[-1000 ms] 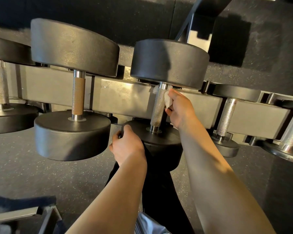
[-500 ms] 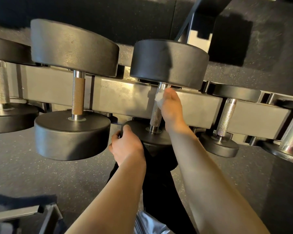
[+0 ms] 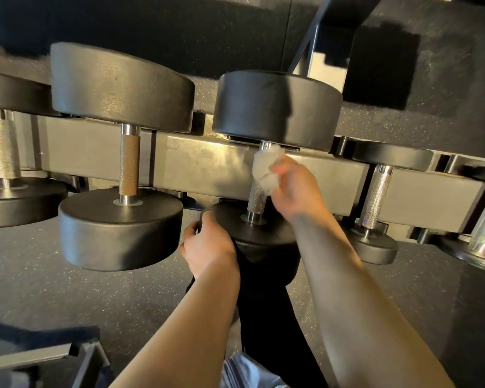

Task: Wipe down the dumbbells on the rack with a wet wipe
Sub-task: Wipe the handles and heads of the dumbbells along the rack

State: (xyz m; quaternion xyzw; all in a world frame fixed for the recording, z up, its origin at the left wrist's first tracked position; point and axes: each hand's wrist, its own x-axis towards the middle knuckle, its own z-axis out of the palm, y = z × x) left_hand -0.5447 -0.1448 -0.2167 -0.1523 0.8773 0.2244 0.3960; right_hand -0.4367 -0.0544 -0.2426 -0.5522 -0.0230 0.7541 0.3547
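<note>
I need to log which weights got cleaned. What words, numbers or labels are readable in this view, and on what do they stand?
None can be read.
The dumbbell being wiped: no number or brand shows on its black ends or handle.
The neighbouring dumbbells and the rack beam: no markings visible.
The wipe in the right hand: plain.

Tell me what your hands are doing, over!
Right hand pinches wet wipe against the middle dumbbell's handle. Left hand grips its near head. Nothing in the way, over.
</note>
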